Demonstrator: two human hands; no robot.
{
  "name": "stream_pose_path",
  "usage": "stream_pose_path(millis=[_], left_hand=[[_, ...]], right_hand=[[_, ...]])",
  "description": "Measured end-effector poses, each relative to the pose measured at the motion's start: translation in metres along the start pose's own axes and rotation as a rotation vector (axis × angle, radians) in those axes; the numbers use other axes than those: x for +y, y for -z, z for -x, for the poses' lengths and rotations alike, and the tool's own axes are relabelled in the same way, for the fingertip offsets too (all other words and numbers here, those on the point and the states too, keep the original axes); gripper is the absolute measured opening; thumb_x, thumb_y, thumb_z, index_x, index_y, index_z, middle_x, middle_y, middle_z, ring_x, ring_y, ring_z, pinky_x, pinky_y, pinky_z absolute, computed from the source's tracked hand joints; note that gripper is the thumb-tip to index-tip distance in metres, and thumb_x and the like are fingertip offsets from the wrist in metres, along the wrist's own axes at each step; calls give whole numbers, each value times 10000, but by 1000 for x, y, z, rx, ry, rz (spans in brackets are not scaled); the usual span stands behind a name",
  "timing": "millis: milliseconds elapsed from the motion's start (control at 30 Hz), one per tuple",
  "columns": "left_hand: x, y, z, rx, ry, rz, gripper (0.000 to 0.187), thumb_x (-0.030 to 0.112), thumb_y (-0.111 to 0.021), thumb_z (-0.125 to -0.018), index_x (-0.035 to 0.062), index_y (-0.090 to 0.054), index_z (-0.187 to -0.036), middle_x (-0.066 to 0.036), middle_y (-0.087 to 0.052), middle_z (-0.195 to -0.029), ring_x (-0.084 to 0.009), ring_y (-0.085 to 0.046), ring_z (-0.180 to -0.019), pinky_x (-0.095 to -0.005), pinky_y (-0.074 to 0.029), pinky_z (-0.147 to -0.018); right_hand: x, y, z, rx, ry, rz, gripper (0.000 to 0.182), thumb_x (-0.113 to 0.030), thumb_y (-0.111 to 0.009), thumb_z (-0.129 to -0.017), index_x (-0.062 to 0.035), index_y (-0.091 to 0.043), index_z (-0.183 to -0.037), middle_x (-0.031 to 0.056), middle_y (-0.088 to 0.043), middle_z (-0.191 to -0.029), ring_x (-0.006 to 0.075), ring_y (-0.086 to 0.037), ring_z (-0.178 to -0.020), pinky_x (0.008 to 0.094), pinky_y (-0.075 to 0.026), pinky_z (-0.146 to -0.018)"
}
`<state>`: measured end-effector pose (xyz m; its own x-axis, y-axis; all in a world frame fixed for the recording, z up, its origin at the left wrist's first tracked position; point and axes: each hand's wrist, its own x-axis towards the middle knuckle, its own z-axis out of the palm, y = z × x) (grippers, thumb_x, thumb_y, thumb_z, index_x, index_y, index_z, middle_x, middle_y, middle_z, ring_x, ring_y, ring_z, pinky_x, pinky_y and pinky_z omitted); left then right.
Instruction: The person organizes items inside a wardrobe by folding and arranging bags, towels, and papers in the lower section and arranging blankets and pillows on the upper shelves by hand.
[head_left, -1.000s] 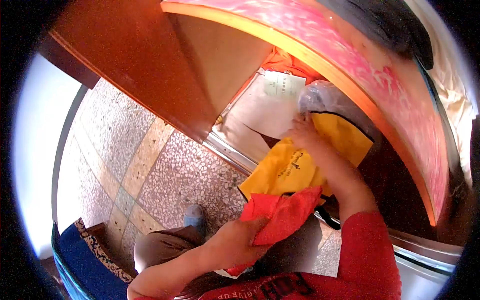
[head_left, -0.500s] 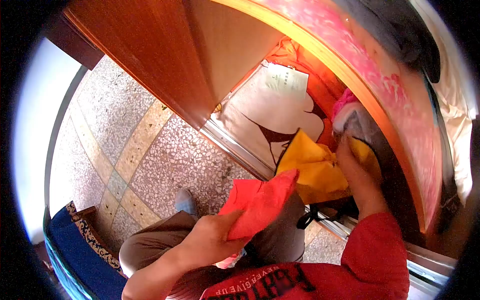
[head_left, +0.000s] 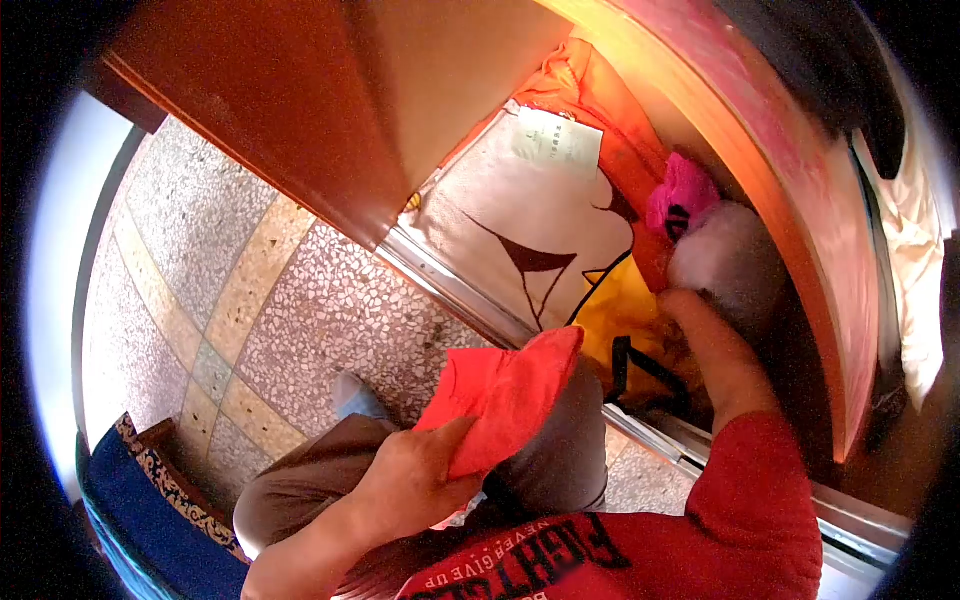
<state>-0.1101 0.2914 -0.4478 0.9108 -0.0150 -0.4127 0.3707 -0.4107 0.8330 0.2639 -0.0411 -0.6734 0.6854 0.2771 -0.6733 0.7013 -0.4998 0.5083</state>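
Note:
A folded red cloth [head_left: 505, 400] is pinched in my left hand [head_left: 425, 475], above my knees. My right hand [head_left: 682, 305] reaches into the low cabinet, at the upper edge of a yellow cloth bag [head_left: 625, 310] with a black strap; its fingers are largely hidden. Just beyond that hand lie a greyish-white bundle [head_left: 725, 255] and a bright pink cloth [head_left: 682, 192]. A pale cloth with brown line drawings [head_left: 510, 230] covers the cabinet floor to the left, a white paper tag [head_left: 558, 142] on it, beside orange fabric [head_left: 590, 90].
A brown wooden door panel [head_left: 270, 100] stands at the upper left. The metal sliding track [head_left: 450, 285] runs along the cabinet's front. Dark and cream clothes hang at the right. A blue cloth-covered item [head_left: 150, 520] is at the lower left on the terrazzo floor [head_left: 330, 310].
The yellow bag has gone down lower and deeper into the cabinet with my right hand beside it. More of the pink cloth and greyish bundle shows. My left hand still holds the red cloth.

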Motion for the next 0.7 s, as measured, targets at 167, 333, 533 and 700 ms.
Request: stream_pose_path(millis=[167,333,533,700], left_hand=[[14,8,-5,-27,77,95,402,187,-674,-714,10,-523,-1042,-226,-586,-693,-409,-594,-689,-471,-476,-601],[16,6,-13,50,2,51,453,182,-665,-715,6,-517,-1107,-223,-598,-735,-402,-600,-701,-469,-480,-622],[16,2,-14,-24,63,27,532,214,-656,-718,7,-500,-1183,-222,-609,-782,-404,-604,-735,-468,-487,-656],[11,-4,-11,30,19,-15,536,227,-645,-729,4,-493,-1192,-217,-613,-769,-397,-607,-716,-467,-492,-641]], right_hand=[[-1,53,-30,-254,184,-178,256,-131,-541,-847,-33,-645,-1060,170,-611,-1120,330,-554,-1087,414,-446,-905],[-14,86,-122,550,107,-1131,245,-128,-592,-799,42,-585,-975,103,-613,-868,250,-603,-808,375,-500,-680],[-42,147,-169,142,-140,-1804,300,-87,-625,-795,18,-564,-1070,111,-614,-887,228,-598,-822,400,-504,-556],[-65,100,-282,397,-302,-2042,365,-21,-676,-735,25,-575,-1082,144,-628,-986,253,-614,-853,390,-510,-676]])
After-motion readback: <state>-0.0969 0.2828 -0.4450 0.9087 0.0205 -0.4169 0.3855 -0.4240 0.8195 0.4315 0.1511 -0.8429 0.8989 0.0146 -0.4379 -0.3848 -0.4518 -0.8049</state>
